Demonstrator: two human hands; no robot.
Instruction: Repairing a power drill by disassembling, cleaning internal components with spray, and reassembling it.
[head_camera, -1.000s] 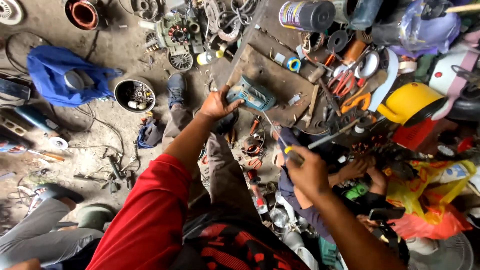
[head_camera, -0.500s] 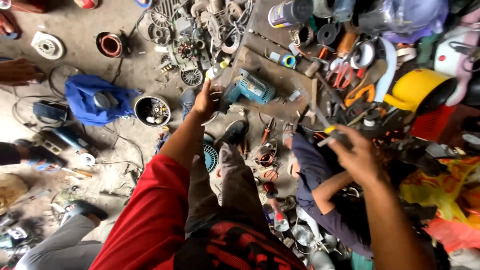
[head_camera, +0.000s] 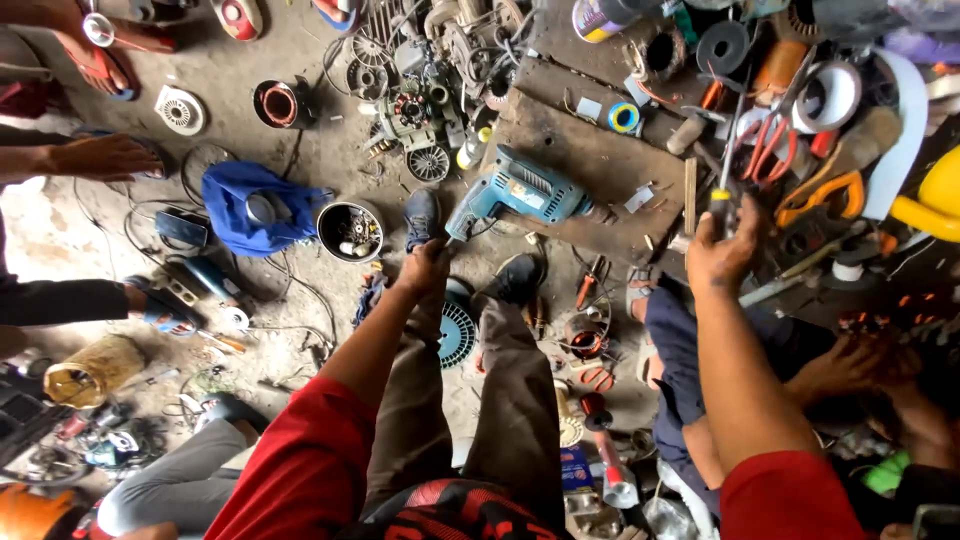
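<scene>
your right hand (head_camera: 722, 252) is closed around a screwdriver (head_camera: 727, 165), gripped at its yellow-and-black handle with the shaft pointing away from you over the wooden bench board (head_camera: 590, 160), a hold that keeps the tip free to work. your left hand (head_camera: 425, 268) is curled shut at the cord end of the blue electric drill (head_camera: 520, 196), which lies on its side at the board's near edge; i cannot tell whether it grips the cord. red-handled pliers (head_camera: 765, 150) lie just beyond the screwdriver.
</scene>
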